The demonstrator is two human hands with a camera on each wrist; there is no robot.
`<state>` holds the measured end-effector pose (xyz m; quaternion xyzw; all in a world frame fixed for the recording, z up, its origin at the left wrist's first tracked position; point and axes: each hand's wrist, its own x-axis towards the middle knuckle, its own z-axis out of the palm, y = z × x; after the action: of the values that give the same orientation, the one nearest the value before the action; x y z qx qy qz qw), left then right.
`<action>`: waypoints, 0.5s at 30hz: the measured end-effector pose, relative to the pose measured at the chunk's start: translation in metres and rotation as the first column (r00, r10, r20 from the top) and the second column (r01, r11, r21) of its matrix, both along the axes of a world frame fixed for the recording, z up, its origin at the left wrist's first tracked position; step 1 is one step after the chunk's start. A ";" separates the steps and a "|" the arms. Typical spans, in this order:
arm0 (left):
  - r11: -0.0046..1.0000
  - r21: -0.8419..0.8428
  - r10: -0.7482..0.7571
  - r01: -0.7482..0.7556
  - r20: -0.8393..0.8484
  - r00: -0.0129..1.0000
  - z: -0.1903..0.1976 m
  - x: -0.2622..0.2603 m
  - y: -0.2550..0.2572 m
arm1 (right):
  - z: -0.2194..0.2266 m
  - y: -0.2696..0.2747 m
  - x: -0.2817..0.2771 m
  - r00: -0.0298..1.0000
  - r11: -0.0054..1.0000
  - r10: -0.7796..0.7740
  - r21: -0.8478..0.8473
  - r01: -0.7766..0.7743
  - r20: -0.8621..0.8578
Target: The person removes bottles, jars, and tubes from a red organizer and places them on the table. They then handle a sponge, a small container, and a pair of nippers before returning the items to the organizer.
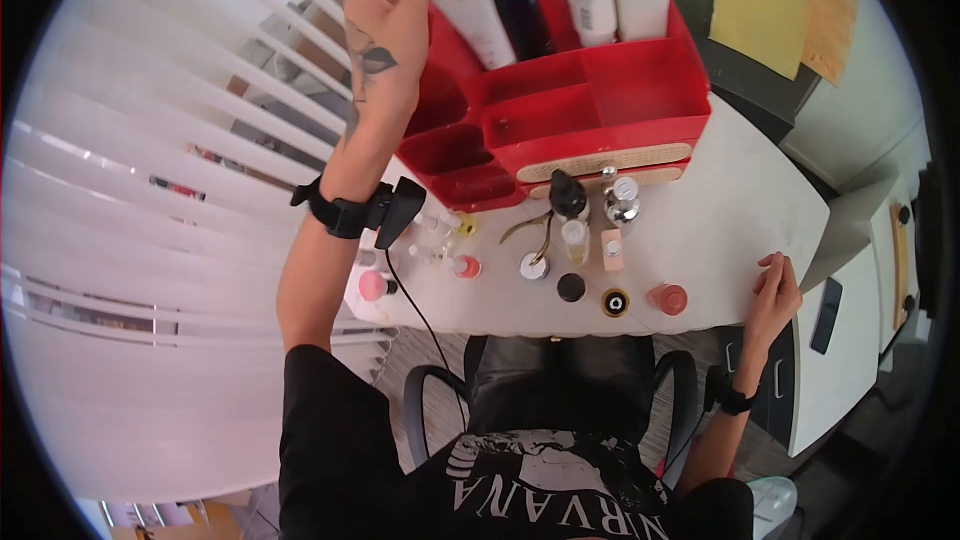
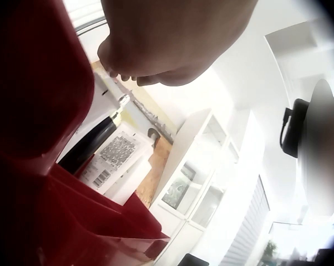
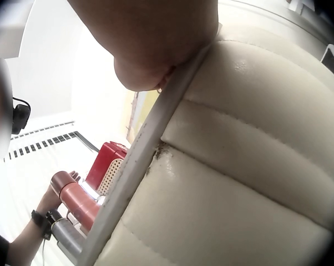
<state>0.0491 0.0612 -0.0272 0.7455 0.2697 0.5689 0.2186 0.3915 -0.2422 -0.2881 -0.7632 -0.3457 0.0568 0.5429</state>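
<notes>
My left hand (image 1: 390, 35) is raised at the left of the red organizer (image 1: 645, 95), fingers loosely bent and holding nothing visible. Close by, a white tube (image 1: 476, 28) and a dark bottle with a gold collar (image 1: 518, 15) stand in the organizer's back. In the left wrist view, the hand (image 2: 178, 41) hangs above a white container with a barcode label (image 2: 112, 158). At the table's right edge rests my right hand (image 1: 774, 302), its fingers relaxed. The right wrist view shows that hand (image 3: 156, 50) against the rim above cream quilted padding (image 3: 250, 144).
Before the organizer stand several small bottles, among them a black-topped one (image 1: 568, 196), a silver-topped one (image 1: 622, 200) and a pinkish-red one (image 1: 668, 299). Metal nippers (image 1: 532, 228) lie among them. Window blinds (image 1: 170, 240) border the left; a phone (image 1: 826, 316) lies at right.
</notes>
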 end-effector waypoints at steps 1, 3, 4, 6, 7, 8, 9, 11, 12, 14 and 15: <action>1.000 0.016 -0.007 0.007 0.002 1.000 0.010 -0.005 -0.013 | 0.000 0.000 0.000 1.000 1.000 0.009 0.004 -0.009 -0.009; 0.995 0.002 0.098 -0.098 0.023 0.995 0.023 -0.020 -0.054 | -0.003 -0.001 0.001 1.000 1.000 0.009 0.002 -0.009 -0.004; 0.995 0.082 0.059 -0.060 0.019 0.998 0.020 -0.042 -0.056 | -0.006 -0.002 0.002 1.000 1.000 0.005 -0.001 -0.005 -0.005; 0.986 0.161 0.045 -0.043 -0.009 0.999 0.019 -0.077 -0.069 | -0.012 -0.002 0.006 1.000 1.000 0.013 0.008 -0.013 -0.013; 0.986 0.153 0.070 -0.065 -0.026 0.997 0.018 -0.091 -0.087 | -0.011 -0.001 0.006 1.000 1.000 0.006 0.005 -0.006 -0.005; 0.990 0.134 0.063 -0.053 -0.068 0.996 0.015 -0.110 -0.098 | -0.013 -0.001 0.007 1.000 1.000 0.004 -0.001 -0.004 -0.002; 0.998 -0.013 0.057 -0.059 -0.116 0.992 0.012 -0.129 -0.110 | -0.014 -0.001 0.007 1.000 1.000 0.002 -0.008 -0.001 0.004; 0.952 -0.295 0.024 -0.081 -0.193 0.981 0.002 -0.160 -0.134 | -0.013 -0.002 0.006 0.999 1.000 -0.018 -0.011 0.019 0.028; 0.925 -0.340 0.073 -0.169 -0.277 0.958 -0.006 -0.167 -0.144 | -0.013 0.000 0.005 0.999 1.000 -0.029 -0.007 0.029 0.040; 0.872 -0.333 0.195 -0.358 -0.436 0.879 -0.034 -0.190 -0.159 | -0.013 0.002 0.006 0.997 1.000 -0.024 -0.014 0.025 0.074; 0.846 -0.310 0.259 -0.433 -0.472 0.843 -0.048 -0.206 -0.165 | -0.014 0.000 0.007 0.996 0.999 -0.025 -0.023 0.027 0.090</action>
<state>-0.1568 -0.1036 -0.0753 0.7239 0.5542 0.3605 0.1972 0.3980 -0.2419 -0.3016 -0.7758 -0.3593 0.0195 0.5183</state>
